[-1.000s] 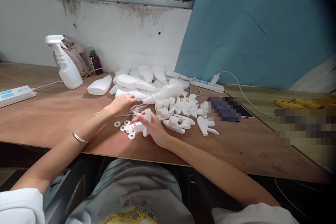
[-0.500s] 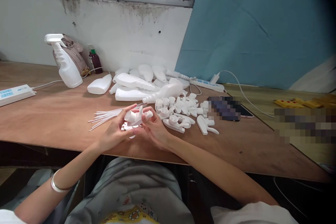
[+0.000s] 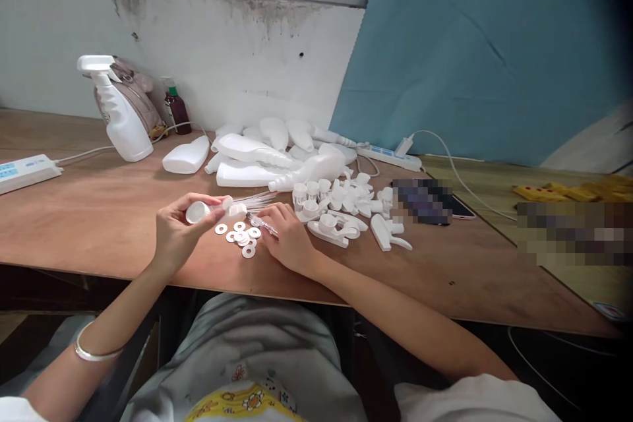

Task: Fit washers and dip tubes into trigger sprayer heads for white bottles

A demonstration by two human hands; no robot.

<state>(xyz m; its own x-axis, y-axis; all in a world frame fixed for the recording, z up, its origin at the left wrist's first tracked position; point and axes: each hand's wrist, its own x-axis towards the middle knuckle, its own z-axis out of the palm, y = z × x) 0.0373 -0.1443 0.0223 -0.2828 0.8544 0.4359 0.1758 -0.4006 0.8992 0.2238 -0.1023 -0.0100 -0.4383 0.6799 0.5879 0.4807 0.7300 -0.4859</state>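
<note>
My left hand point(image 3: 182, 224) is closed around a white trigger spray head point(image 3: 198, 213), its round collar facing me and its other end pointing right. Opposite it, my right hand point(image 3: 287, 237) has its fingers closed on a small clear plastic part point(image 3: 263, 224), whose tip lies near the end of the spray head. Whether the two pieces touch is unclear. Below and between the hands, several flat white ring washers point(image 3: 221, 229) lie on the brown table point(image 3: 109, 224). Thin white tubes point(image 3: 257, 200) lie just behind my hands.
More white spray heads point(image 3: 346, 198) are heaped right of my right hand. Several white bottles point(image 3: 247, 175) lie piled behind. An assembled spray bottle point(image 3: 126, 125) stands at left near a dark bottle point(image 3: 177, 109). Power strips point(image 3: 30, 171), a phone point(image 3: 462, 208) and cables are around.
My hands have moved apart; both were on the spray head before. It is now turned in my left hand, and my right hand holds a clear part. The washers have come into fuller view.
</note>
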